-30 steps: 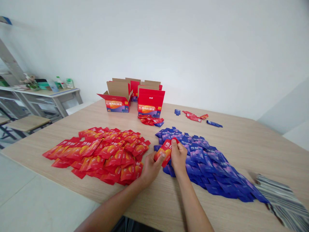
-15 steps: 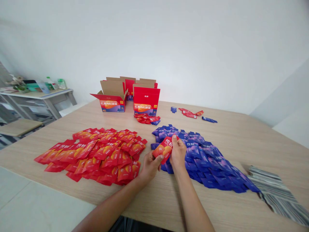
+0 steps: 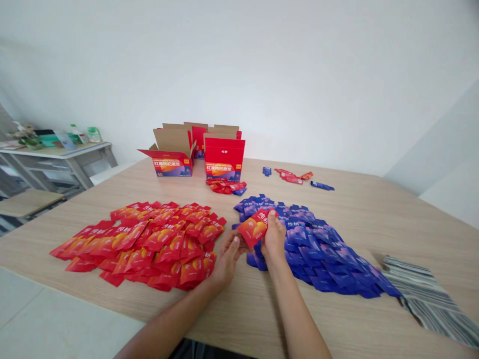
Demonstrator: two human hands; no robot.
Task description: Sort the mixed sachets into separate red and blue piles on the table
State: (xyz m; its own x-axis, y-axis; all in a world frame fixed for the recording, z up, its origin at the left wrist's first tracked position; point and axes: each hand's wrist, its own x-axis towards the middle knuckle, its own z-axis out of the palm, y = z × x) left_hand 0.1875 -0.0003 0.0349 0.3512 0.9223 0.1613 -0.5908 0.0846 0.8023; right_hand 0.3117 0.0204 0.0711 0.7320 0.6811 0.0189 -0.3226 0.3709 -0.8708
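Observation:
My right hand (image 3: 275, 238) grips a red pouch (image 3: 254, 229) by its right end, with the thumb on its printed front. The pouch is tilted above the table. My left hand (image 3: 225, 259) is at its lower left corner, thumb lifted off and fingers partly hidden behind the pouch; whether they touch it I cannot tell. Overlapping red pouches (image 3: 145, 239) form a wide pile left of my hands. Dark blue pouches (image 3: 318, 249) lie in a similar pile to the right, partly behind my right hand.
Open red cartons (image 3: 224, 159) stand at the back, with a small heap of mixed pouches (image 3: 226, 187) before them. Several loose pouches (image 3: 292, 177) lie farther right. A striped cloth (image 3: 426, 294) is on the right. A side table (image 3: 56, 149) holds bottles.
My left thumb has come off the front of the red pouch, and the left hand has drawn slightly down and left. My right hand still holds the pouch. The view has shifted slightly.

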